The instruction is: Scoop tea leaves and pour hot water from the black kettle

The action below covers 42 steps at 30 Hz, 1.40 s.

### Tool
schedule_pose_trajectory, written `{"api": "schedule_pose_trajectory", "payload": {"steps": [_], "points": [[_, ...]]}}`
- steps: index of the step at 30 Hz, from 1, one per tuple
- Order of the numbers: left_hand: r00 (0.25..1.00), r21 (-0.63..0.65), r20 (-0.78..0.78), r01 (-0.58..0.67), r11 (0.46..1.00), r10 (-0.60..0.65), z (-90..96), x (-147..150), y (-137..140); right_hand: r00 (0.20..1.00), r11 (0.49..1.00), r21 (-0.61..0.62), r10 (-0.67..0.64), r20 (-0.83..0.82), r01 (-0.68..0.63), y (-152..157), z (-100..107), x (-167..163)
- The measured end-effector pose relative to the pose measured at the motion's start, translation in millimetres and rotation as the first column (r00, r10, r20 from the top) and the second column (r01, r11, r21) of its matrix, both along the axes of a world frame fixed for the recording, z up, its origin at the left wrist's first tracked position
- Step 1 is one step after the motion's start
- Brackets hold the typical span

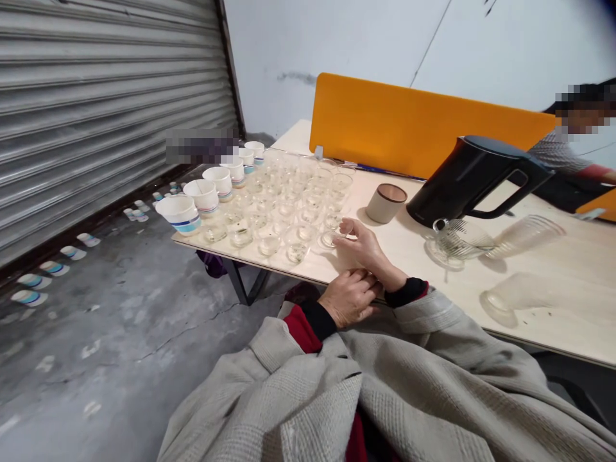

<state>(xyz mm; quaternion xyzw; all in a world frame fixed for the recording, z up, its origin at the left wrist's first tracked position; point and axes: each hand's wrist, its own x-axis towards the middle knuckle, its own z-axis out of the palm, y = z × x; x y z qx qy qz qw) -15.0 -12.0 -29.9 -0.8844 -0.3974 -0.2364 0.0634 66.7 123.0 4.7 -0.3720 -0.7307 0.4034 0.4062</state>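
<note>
My right hand [368, 251] reaches over the table's front edge, its thumb and fingers curled at the side of a small clear glass cup [328, 241] standing on the table. My left hand [350, 298] rests at the edge beside my right wrist, fingers loosely bent and slightly apart, with nothing seen in them. Left of my right hand stand several rows of small clear glass cups [298, 251] holding pale liquid, some with dark bits. A line of white paper cups [201, 195] with blue bands runs along the table's left end.
Behind my right hand is a beige cup [386, 204] with a brown inside. A black electric kettle [462, 183] stands farther right, near a glass vessel with a metal coil [459, 240] and tall glasses [527, 237]. An orange divider [423, 125] lines the back; a person [553, 151] is beyond.
</note>
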Motion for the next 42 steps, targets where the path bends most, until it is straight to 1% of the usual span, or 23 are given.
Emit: {"api": "schedule_pose_trajectory", "payload": {"steps": [7,13,18,21,24,27,28,30,32,34,35,36,37,38,39,40,42], "points": [[1.000,-0.007,-0.008,-0.009,1.000,0.008,-0.3,0,0,0.999,0.999,-0.045,-0.006,-0.040,0.004,0,-4,1],[1.000,-0.023,-0.003,-0.015,1.000,0.015,-2.2,0,1,0.998,0.998,-0.057,0.026,-0.057,-0.029,0,-3,1],[1.000,-0.021,-0.007,-0.013,1.000,0.013,-1.9,-1,1,0.999,0.996,-0.085,0.020,-0.047,-0.024,3,-3,-1],[1.000,-0.024,-0.024,-0.017,1.000,0.016,0.4,-1,1,1.000,0.996,-0.084,0.027,-0.007,-0.027,1,-1,0],[0.999,-0.025,-0.030,-0.026,0.999,0.025,3.5,-3,0,0.998,0.999,-0.024,0.023,0.050,-0.022,-8,5,11],[0.999,-0.023,-0.026,-0.023,0.999,0.022,5.2,-4,0,0.993,0.991,0.121,-0.073,0.091,0.061,-26,15,40],[0.999,-0.019,-0.027,-0.017,1.000,0.017,5.1,-4,0,0.987,0.978,0.190,-0.113,0.114,0.090,-34,21,55],[1.000,0.000,-0.013,-0.019,1.000,0.019,4.1,-5,0,0.965,0.930,0.342,-0.203,0.168,0.136,-52,34,93],[1.000,0.018,-0.004,-0.027,0.999,0.027,3.0,-6,-1,0.922,0.856,0.474,-0.333,0.199,0.207,-70,51,139],[0.999,0.026,0.002,-0.036,0.999,0.036,2.7,-7,-1,0.826,0.754,0.561,-0.525,0.205,0.341,-87,68,190],[0.999,0.028,0.004,-0.040,0.999,0.040,3.0,-7,-1,0.754,0.688,0.602,-0.624,0.205,0.406,-93,75,215],[0.999,0.032,0.007,-0.044,0.999,0.044,3.8,-6,-1,0.666,0.615,0.639,-0.717,0.208,0.463,-98,81,239],[0.999,0.036,0.011,-0.050,0.998,0.050,4.8,-5,-2,0.577,0.546,0.677,-0.788,0.216,0.494,-102,85,261],[0.998,0.040,0.017,-0.059,0.997,0.059,6.0,-4,-2,0.501,0.509,0.696,-0.831,0.243,0.507,-104,87,280],[0.997,0.042,0.025,-0.071,0.997,0.070,7.4,-3,-2,0.443,0.502,0.704,-0.849,0.289,0.502,-105,88,296],[0.996,0.042,0.035,-0.085,0.996,0.083,8.7,-1,-1,0.400,0.512,0.708,-0.851,0.341,0.486,-105,87,308],[0.992,0.029,0.054,-0.115,0.993,0.113,11.2,2,-1,0.350,0.575,0.695,-0.817,0.458,0.432,-102,83,323]]}}
